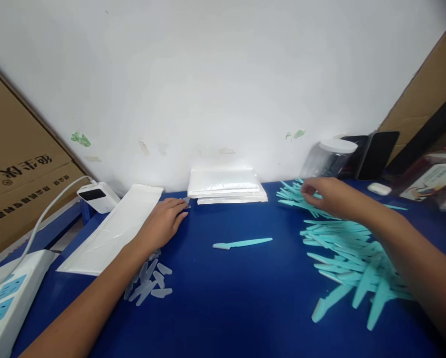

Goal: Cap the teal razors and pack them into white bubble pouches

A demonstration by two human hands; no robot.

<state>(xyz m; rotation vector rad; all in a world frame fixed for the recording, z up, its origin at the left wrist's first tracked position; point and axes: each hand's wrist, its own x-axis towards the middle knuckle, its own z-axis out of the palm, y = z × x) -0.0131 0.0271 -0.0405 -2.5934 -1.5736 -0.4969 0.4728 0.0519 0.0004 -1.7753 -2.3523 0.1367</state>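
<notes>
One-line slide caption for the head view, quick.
Left hand near translucent plastic pieces, right hand at heaped turquoise razors, a single razor between them on the blue table.

Beside the right hand (319, 193), turquoise razors (342, 243) are smooth, matt-looking plastic; nearer than the left hand (165, 221), small covers (158, 278) are translucent, frosted plastic. Beyond both hands, white mailers (224, 181) show a glossy, faintly wrinkled skin. The bench (223, 303) is smooth, softly shiny; left of the left hand, the carton (25, 144) is matt cardboard.
</notes>
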